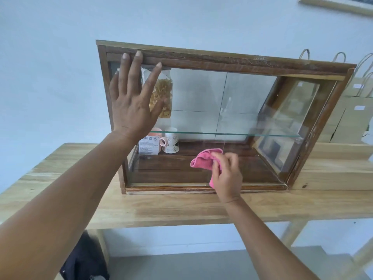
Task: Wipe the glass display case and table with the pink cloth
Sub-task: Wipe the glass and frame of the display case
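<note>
Head view: right hand [227, 176] has its grip bunched round the pink cloth [201, 160], low-middle on the display case [222, 59] front glass. Left hand [133, 98] lies spread flat at the case's top-left. Pane runs long sideways, mostly above the cloth.

Display case [222, 57] on table [181, 209], bags [353, 110] right.

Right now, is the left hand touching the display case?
Touching. Head view: the left hand lies flat against the display case, fingertips on its top wooden rail, palm over the front glass.
</note>
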`<action>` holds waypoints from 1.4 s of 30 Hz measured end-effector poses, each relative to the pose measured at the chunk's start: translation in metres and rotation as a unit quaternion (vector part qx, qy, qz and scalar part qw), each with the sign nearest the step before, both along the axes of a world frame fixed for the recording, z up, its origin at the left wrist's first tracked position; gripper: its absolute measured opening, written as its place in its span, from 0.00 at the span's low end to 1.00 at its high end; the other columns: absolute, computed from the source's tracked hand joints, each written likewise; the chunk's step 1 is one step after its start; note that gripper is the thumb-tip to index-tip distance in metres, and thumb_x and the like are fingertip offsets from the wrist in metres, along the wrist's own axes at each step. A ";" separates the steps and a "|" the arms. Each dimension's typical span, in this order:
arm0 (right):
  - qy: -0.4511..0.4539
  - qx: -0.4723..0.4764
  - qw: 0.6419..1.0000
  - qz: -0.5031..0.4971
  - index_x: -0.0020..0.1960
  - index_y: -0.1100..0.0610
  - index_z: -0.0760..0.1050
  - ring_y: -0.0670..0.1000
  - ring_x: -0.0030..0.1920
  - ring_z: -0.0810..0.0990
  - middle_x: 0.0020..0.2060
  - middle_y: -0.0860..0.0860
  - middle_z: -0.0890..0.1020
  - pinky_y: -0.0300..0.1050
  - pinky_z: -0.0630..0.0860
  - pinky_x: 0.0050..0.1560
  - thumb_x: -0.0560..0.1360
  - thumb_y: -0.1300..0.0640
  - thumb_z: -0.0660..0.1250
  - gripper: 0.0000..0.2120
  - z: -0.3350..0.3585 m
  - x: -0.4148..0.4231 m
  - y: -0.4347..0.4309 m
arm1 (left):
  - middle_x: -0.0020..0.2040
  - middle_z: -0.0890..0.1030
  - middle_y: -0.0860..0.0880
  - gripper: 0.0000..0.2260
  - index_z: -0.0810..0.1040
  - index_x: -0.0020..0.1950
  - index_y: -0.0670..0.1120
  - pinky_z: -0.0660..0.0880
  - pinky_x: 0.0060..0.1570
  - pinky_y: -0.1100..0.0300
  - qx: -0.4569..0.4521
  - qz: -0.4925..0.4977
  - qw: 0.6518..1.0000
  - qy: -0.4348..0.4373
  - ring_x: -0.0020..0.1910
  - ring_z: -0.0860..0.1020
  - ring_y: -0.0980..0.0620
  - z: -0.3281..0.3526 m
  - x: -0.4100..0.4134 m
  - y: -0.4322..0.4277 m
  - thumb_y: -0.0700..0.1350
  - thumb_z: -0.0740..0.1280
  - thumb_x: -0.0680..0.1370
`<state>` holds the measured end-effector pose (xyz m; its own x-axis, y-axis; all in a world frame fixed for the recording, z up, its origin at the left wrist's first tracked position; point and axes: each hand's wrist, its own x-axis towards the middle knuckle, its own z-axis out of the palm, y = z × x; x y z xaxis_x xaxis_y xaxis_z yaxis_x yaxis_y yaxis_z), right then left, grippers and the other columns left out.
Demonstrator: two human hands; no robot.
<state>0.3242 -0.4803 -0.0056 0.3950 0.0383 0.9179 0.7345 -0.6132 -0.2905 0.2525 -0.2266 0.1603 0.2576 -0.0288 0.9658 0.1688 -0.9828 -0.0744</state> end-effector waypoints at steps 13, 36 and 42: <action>0.119 0.076 0.990 -0.003 0.48 0.60 0.78 0.56 0.40 0.79 0.45 0.55 0.76 0.43 0.74 0.31 0.73 0.69 0.70 0.07 -0.026 -0.054 0.105 | 0.79 0.66 0.46 0.36 0.50 0.84 0.44 0.73 0.60 0.54 -0.253 -0.181 0.950 -0.005 0.73 0.71 0.51 -0.041 -0.034 0.059 0.47 0.65 0.81; 0.062 -0.355 0.933 0.013 0.53 0.54 0.82 0.59 0.47 0.78 0.48 0.54 0.79 0.52 0.78 0.41 0.72 0.62 0.65 0.13 -0.029 -0.103 0.183 | 0.66 0.80 0.58 0.34 0.48 0.80 0.69 0.68 0.41 0.61 -0.318 -0.178 0.922 0.128 0.50 0.84 0.59 -0.048 -0.049 0.073 0.54 0.65 0.81; 0.197 -0.378 0.903 0.059 0.59 0.54 0.77 0.56 0.55 0.70 0.54 0.52 0.69 0.50 0.75 0.45 0.78 0.64 0.63 0.13 -0.011 -0.101 0.165 | 0.64 0.80 0.61 0.29 0.53 0.75 0.77 0.75 0.46 0.61 -0.354 -0.246 0.890 0.153 0.46 0.78 0.70 -0.047 -0.058 0.082 0.57 0.65 0.81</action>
